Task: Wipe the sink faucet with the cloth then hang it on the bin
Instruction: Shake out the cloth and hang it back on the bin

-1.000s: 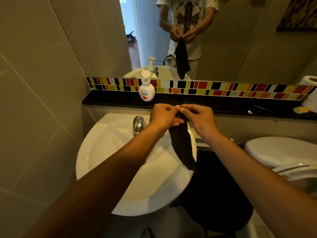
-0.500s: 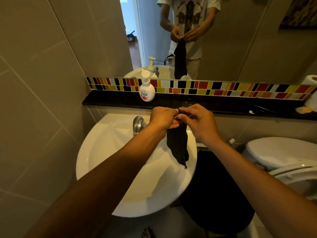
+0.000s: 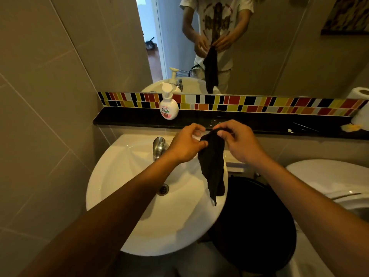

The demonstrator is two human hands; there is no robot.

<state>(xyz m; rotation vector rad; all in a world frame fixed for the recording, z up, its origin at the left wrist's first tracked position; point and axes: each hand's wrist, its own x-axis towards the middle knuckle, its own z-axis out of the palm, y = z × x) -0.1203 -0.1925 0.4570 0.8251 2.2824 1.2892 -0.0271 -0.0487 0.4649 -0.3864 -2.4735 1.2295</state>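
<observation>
Two hands over the basin, both on the cloth (image 3: 212, 166). Since a second ago the left hand (image 3: 184, 145) has slackened: its fingers are now curled half open with only thumb and forefinger against the cloth's upper edge, where before both hands pinched it tightly together. The right hand (image 3: 238, 142) has the top bunched, pinched shut between thumb and fingers. The cloth hangs shorter and more gathered, its tip over the sink (image 3: 127, 196) rim at 3 o'clock.

I read this as regripping, bunching the cloth into a pad before wiping. The faucet (image 3: 158, 146) sits just beside my left wrist, at 9 o'clock from it, untouched by the cloth as far as I can see. Wiping not yet begun, by my judgement.

Containers: sink bowl holds nothing but its drain (image 3: 162, 189) near centre. The bin (image 3: 265, 226), black, stands below the sink's 3 to 4 o'clock edge; its inside is too dark to tell the contents. Soap bottle (image 3: 168, 104) on the ledge at 12 o'clock.
</observation>
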